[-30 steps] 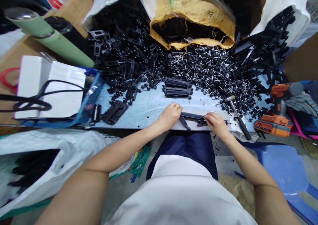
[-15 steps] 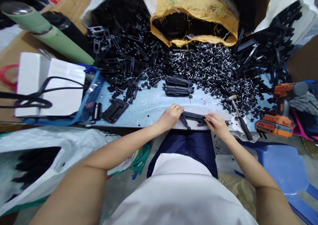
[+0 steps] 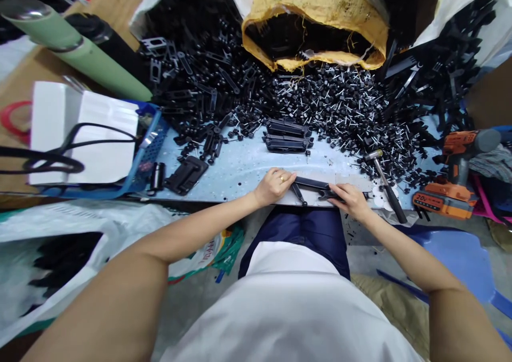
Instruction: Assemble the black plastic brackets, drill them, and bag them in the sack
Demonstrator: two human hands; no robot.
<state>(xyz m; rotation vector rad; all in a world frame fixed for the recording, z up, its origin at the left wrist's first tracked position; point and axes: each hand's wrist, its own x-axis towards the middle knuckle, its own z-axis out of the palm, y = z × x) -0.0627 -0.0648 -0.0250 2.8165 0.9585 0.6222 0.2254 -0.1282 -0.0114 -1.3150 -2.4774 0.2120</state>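
Note:
A long black plastic part (image 3: 311, 185) lies at the near edge of the light blue table (image 3: 240, 167). My left hand (image 3: 273, 185), with a ring on one finger, is closed on its left end. My right hand (image 3: 351, 199) pinches its right end, fingers curled over it. A thin black piece (image 3: 298, 195) hangs down from the part between my hands. Behind them sits a small stack of finished black parts (image 3: 286, 137).
A big heap of black pins with metal stems (image 3: 344, 111) and black plastic pieces (image 3: 200, 85) fills the far table, under open sacks (image 3: 316, 21). A hammer (image 3: 386, 183) and an orange drill (image 3: 454, 175) lie right. A blue basket (image 3: 146, 154) stands left.
Both hands stay on the black part at the table's edge; my right hand has slid slightly along its right end. The view has shifted a little.

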